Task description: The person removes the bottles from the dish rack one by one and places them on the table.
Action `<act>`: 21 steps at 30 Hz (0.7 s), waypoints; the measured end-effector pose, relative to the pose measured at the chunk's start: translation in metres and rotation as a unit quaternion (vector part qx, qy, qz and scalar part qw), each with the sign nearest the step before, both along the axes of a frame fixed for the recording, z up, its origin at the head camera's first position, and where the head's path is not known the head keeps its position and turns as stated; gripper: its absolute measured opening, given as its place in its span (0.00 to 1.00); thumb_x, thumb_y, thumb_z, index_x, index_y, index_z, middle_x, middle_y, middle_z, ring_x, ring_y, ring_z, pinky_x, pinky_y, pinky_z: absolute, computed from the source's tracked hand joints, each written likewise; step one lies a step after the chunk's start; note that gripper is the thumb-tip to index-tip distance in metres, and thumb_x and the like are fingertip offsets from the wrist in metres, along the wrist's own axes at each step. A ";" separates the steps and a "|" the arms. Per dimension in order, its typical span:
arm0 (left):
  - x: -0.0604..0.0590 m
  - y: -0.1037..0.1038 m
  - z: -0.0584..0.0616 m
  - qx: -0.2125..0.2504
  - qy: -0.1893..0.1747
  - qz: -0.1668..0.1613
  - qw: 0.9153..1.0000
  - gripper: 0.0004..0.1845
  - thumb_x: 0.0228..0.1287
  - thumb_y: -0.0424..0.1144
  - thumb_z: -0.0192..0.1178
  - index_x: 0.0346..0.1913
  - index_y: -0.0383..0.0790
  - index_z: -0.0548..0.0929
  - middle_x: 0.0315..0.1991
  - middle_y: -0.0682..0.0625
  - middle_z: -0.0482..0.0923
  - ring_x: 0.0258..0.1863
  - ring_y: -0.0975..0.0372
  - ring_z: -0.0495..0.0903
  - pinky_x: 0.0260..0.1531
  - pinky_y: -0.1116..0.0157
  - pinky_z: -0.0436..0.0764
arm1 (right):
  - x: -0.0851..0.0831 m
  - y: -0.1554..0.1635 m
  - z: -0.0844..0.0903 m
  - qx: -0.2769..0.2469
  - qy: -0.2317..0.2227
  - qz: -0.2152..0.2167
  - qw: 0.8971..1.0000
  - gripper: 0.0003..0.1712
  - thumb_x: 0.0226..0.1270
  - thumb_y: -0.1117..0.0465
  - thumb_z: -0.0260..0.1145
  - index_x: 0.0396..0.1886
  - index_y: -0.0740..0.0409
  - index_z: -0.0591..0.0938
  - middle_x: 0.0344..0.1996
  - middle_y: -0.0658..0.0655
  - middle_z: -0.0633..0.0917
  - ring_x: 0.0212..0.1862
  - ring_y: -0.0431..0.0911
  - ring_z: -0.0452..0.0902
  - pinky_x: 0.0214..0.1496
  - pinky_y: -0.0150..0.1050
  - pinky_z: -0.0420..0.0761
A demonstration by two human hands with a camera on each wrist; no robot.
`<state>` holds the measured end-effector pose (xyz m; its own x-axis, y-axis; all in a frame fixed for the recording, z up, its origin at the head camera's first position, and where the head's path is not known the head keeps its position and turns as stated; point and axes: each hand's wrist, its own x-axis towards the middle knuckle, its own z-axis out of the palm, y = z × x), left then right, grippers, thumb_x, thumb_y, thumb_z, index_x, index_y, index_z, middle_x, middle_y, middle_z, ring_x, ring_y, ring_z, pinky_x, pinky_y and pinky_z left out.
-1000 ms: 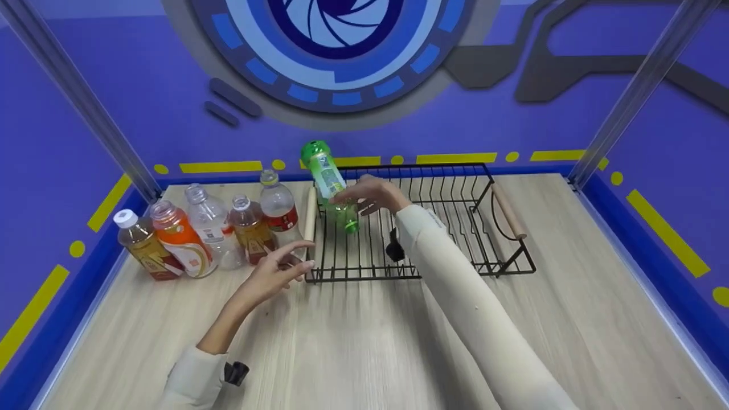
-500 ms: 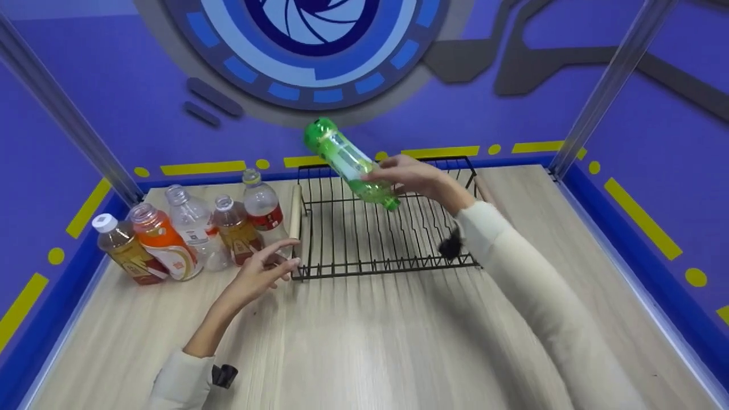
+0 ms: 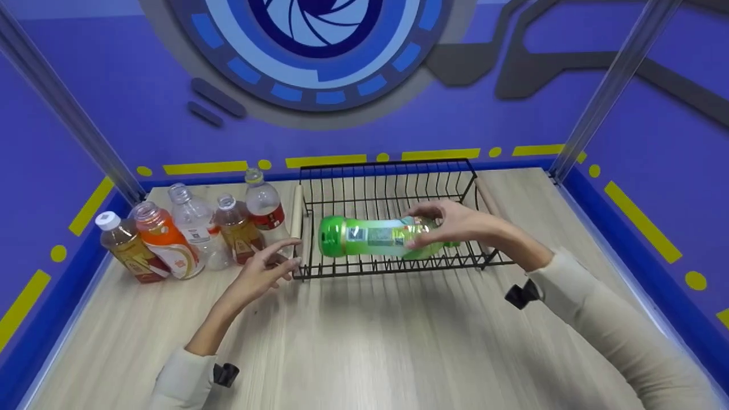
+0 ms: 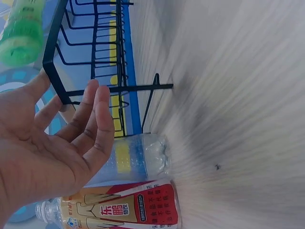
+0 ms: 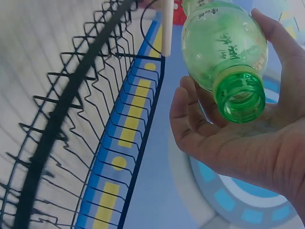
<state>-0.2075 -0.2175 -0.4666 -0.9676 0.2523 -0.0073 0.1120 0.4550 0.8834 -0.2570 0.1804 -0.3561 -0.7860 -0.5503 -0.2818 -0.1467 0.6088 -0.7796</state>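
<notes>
The right hand (image 3: pixel 455 225) curls its fingers round the neck end of the green bottle (image 3: pixel 370 236), carrying it on its side just above the front of the black wire rack (image 3: pixel 393 171), which sits toward the far edge of the surface (image 3: pixel 398 341); the step in hand looks like laying it down. Its long axis runs left to right, base toward the row of bottles (image 3: pixel 188 230), uncapped mouth to the right. The next move likely calls for lowering it level between the wires, while the left hand (image 3: pixel 259 276), fingers relaxed and spread, holds nothing near the rack's front left corner.
</notes>
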 end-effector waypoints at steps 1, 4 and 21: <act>-0.001 0.001 0.000 0.000 0.002 0.004 1.000 0.25 0.75 0.45 0.61 0.71 0.47 0.74 0.44 0.36 0.85 0.39 0.56 0.83 0.36 0.62 0.83 | 0.004 0.002 -0.001 0.003 0.002 0.002 1.000 0.41 0.57 0.47 0.79 0.70 0.50 0.75 0.57 0.56 0.82 0.57 0.50 0.75 0.57 0.41 0.76; 0.000 0.005 0.000 -0.004 0.013 0.024 1.000 0.24 0.74 0.44 0.62 0.69 0.46 0.76 0.43 0.38 0.85 0.36 0.56 0.83 0.33 0.64 0.82 | 0.012 0.006 -0.004 0.011 0.009 0.012 1.000 0.40 0.57 0.46 0.79 0.69 0.49 0.76 0.55 0.55 0.82 0.56 0.50 0.75 0.57 0.42 0.76; 0.046 0.050 0.042 -0.039 0.198 0.039 0.979 0.30 0.69 0.45 0.67 0.72 0.50 0.72 0.61 0.47 0.79 0.60 0.54 0.78 0.60 0.51 0.78 | 0.048 -0.001 -0.017 -0.030 0.147 0.044 0.988 0.40 0.51 0.48 0.82 0.64 0.54 0.79 0.53 0.56 0.84 0.47 0.47 0.79 0.45 0.37 0.83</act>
<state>-0.1613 -0.1675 -0.4243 -0.9146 0.1908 0.3565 0.4011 0.5399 0.7400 -0.2094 0.1790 -0.3734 -0.7773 -0.6290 -0.0133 -0.4220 0.5370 -0.7304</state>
